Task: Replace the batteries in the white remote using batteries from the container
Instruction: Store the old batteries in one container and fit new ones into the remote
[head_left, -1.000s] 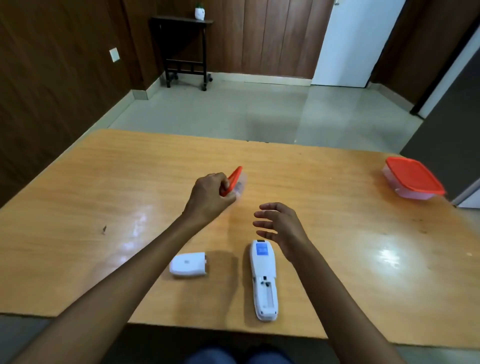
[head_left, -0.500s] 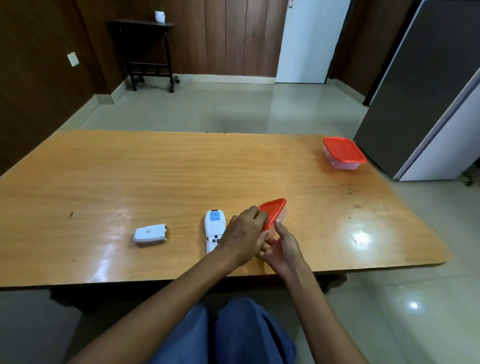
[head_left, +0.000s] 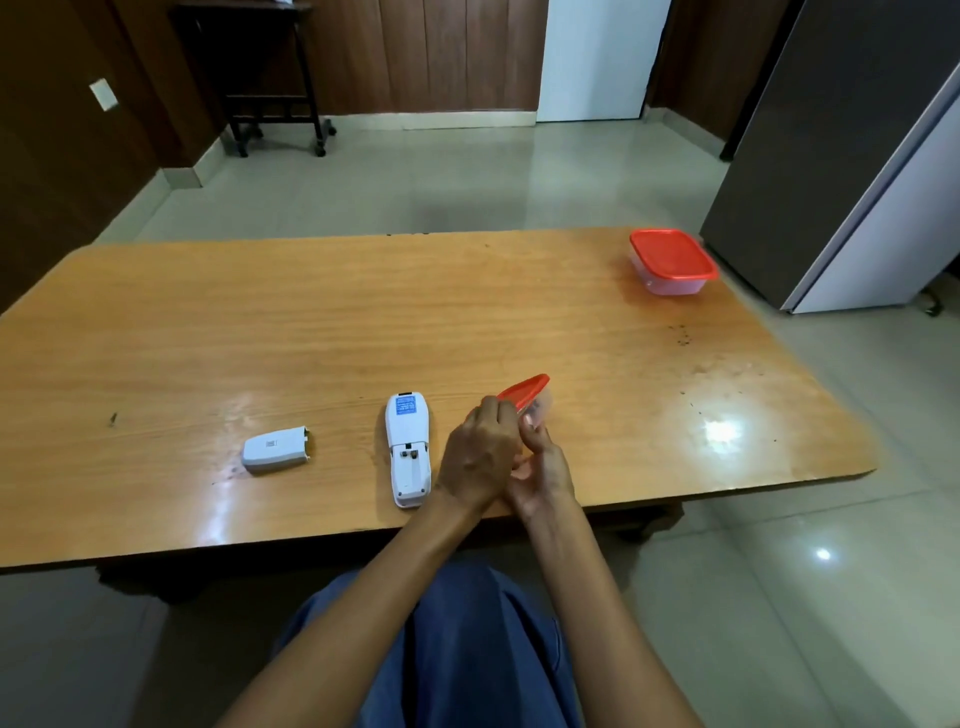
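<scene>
Opening the small tub to get fresh batteries for the remote.

Left of the remote (head_left: 408, 450), well apart, lies its cover (head_left: 276, 450), set aside so the bay stays open. The remote rests face down near the table (head_left: 156, 338) edge, its empty bay up and ready for loading. Just right of it my left hand (head_left: 480, 457) wraps the tub (head_left: 527, 397), tilting its red lid toward me, while my right hand (head_left: 540, 467) presses up against it from below, fingers on the rim, I judge to pry the lid. Far right of the remote, at the far corner, sits a bigger tub (head_left: 670, 262), lid on.
</scene>
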